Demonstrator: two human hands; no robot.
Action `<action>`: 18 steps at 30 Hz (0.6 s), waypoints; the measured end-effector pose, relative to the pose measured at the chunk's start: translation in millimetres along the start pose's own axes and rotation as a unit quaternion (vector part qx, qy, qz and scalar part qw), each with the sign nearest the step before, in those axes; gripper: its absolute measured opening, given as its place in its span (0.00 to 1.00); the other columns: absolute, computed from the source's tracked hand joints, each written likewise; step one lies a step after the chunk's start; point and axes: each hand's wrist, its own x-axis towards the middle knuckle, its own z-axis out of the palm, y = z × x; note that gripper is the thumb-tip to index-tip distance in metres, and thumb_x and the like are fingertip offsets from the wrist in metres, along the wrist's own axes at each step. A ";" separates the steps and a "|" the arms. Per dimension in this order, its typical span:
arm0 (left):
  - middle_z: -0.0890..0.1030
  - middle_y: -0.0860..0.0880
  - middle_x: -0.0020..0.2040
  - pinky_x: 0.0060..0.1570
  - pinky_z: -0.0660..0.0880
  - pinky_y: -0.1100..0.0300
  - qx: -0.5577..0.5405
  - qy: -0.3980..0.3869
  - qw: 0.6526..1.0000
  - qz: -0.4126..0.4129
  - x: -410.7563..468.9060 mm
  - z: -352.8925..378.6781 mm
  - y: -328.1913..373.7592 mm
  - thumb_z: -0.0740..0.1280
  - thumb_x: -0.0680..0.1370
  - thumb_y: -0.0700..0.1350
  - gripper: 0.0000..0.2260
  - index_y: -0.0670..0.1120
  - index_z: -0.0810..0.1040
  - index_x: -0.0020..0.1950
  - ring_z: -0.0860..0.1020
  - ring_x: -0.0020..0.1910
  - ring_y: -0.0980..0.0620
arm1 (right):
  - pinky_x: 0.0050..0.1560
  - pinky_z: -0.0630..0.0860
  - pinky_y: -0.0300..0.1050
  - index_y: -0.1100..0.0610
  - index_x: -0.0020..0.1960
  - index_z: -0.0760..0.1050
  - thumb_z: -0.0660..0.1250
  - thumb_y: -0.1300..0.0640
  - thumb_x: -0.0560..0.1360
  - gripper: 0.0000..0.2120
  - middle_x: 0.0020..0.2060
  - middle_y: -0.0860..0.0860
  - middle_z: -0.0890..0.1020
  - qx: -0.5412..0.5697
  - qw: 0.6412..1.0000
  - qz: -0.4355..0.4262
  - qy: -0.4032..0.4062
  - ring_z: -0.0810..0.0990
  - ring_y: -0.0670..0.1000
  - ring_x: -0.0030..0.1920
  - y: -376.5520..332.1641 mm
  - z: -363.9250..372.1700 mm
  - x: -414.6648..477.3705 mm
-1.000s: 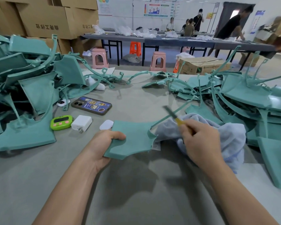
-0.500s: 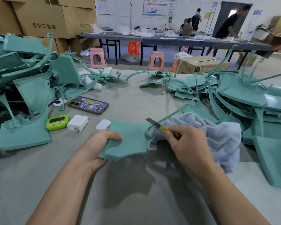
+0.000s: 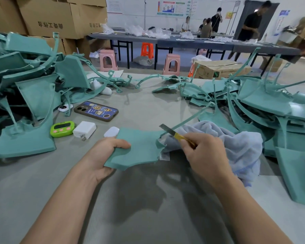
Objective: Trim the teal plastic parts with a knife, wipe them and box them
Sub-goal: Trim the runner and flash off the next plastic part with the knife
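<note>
Head view, looking down at the table [image 3: 148, 205]. Holds the teal part [image 3: 139, 148] flat and low, between both hands. Grips its left edge with the left hand [image 3: 102, 155], thumb on top. Pinches a yellow knife [image 3: 172, 132] in the right hand [image 3: 204, 155], blade pointing up and left, right at the part's top right corner. Puts the right hand nearest the rough right edge, so probably cuts there next. Looks like a flat, dull teal plate with a bitten-in right side and a long thin strip [image 3: 192, 118] running up and right, past a grey cloth [image 3: 236, 143].
</note>
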 end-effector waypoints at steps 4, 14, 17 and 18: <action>0.84 0.35 0.55 0.34 0.83 0.51 0.012 -0.006 1.000 -0.002 1.2 -1.7 0.9 0.61 0.76 0.30 0.18 0.34 0.73 0.66 0.86 0.44 0.40 | 0.35 0.64 0.48 0.53 0.33 0.70 0.63 0.53 0.81 0.17 0.26 0.49 0.73 -0.036 0.985 0.141 0.096 0.73 0.56 0.33 17.3 -4.1 11.8; 0.85 0.37 0.55 0.37 0.82 0.54 0.039 0.029 0.997 0.053 4.9 -4.5 -3.2 0.67 0.75 0.33 0.16 0.38 0.77 0.63 0.85 0.45 0.41 | 0.35 0.72 0.35 0.42 0.48 0.83 0.70 0.56 0.79 0.09 0.33 0.41 0.82 0.163 0.985 0.006 -0.060 0.78 0.45 0.35 -8.2 9.5 -3.3; 0.85 0.38 0.55 0.43 0.82 0.51 0.037 0.026 0.998 0.050 6.3 -6.9 -3.1 0.68 0.76 0.35 0.17 0.38 0.77 0.65 0.85 0.49 0.40 | 0.39 0.74 0.36 0.41 0.46 0.86 0.71 0.58 0.79 0.12 0.33 0.43 0.84 0.175 0.976 -0.004 -0.127 0.80 0.45 0.35 -5.3 6.4 -0.7; 0.85 0.38 0.55 0.45 0.82 0.50 0.041 0.026 0.998 0.048 6.2 -7.8 -2.3 0.68 0.76 0.36 0.18 0.38 0.76 0.66 0.85 0.50 0.39 | 0.39 0.74 0.35 0.40 0.46 0.86 0.71 0.58 0.79 0.13 0.33 0.43 0.84 0.174 0.973 -0.013 -0.150 0.79 0.45 0.35 -3.2 2.9 1.1</action>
